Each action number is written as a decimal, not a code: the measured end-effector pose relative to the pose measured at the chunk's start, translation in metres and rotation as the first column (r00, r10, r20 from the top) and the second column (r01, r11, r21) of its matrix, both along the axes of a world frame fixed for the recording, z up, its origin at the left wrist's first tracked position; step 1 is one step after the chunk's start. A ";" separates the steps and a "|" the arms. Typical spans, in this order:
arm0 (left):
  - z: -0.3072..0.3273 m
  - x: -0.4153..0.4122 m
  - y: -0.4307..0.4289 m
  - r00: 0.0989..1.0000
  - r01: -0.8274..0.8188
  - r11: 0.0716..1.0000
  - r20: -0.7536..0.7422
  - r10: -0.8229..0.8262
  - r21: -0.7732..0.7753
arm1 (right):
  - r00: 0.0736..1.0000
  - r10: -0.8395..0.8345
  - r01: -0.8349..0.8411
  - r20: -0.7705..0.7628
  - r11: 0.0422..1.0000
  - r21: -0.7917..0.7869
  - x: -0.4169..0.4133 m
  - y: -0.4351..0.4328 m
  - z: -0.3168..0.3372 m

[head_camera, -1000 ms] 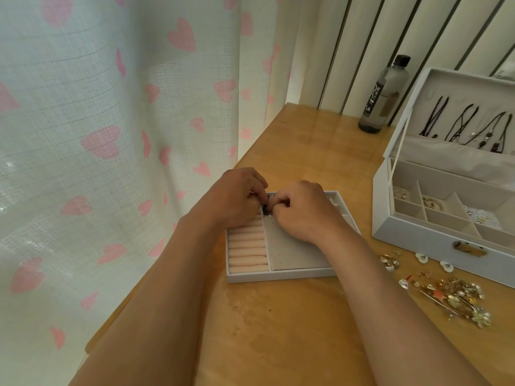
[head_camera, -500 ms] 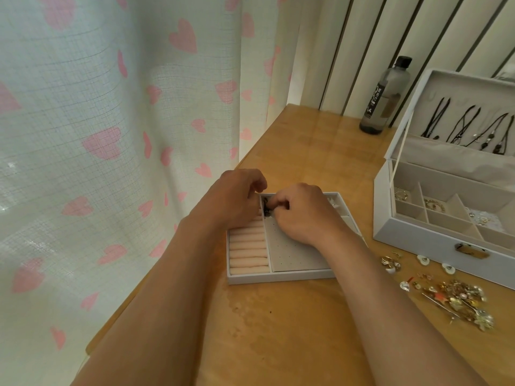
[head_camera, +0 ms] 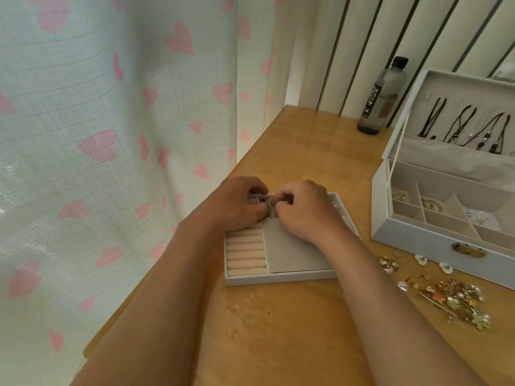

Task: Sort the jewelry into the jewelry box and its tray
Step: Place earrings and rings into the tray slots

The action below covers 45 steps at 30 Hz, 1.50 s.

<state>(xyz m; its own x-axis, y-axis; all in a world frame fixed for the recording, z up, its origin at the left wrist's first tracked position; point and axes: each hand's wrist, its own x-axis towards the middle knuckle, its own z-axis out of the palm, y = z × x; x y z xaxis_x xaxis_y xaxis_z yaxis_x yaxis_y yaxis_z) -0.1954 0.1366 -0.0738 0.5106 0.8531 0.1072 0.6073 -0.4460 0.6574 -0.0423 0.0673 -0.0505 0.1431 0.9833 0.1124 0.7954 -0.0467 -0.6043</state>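
Observation:
A grey tray (head_camera: 278, 277) lies on the wooden table, with pink ring rolls (head_camera: 245, 254) on its left and a perforated grey earring panel (head_camera: 292, 252) beside them. My left hand (head_camera: 237, 207) and my right hand (head_camera: 303, 213) meet at the tray's far end. Their curled fingertips pinch a small dark piece (head_camera: 269, 210) at the panel's far edge, and the fingers hide most of it. The open jewelry box (head_camera: 434, 246) stands to the right, with necklaces (head_camera: 468, 126) hanging in its lid. Loose jewelry (head_camera: 457, 299) lies in a pile in front of the box.
A dark bottle (head_camera: 381, 98) stands at the back of the table, left of the box lid. A few rings (head_camera: 387, 264) and white pieces (head_camera: 420, 259) lie near the box's front. A heart-patterned curtain (head_camera: 111, 135) hangs along the table's left edge.
Both hands stay at the tray's far end. The fingertips have shifted slightly around the small piece, and a grey edge now shows between them.

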 end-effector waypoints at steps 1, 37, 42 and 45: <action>0.000 0.000 0.000 1.000 0.000 1.000 -0.001 0.000 0.004 | 1.000 -0.005 0.005 -0.006 1.000 0.003 0.000 0.000 0.000; 0.000 0.002 0.000 0.997 -0.043 0.999 0.055 0.045 -0.029 | 0.998 0.004 -0.005 0.061 1.000 0.015 0.000 0.005 -0.007; -0.001 0.001 0.001 0.998 -0.040 0.999 0.057 0.042 -0.024 | 0.997 0.040 -0.041 0.063 0.999 0.015 -0.002 0.003 -0.004; -0.003 0.001 0.003 0.998 -0.039 0.999 0.052 0.040 -0.025 | 0.997 0.062 -0.061 0.052 0.998 -0.016 -0.002 0.002 -0.003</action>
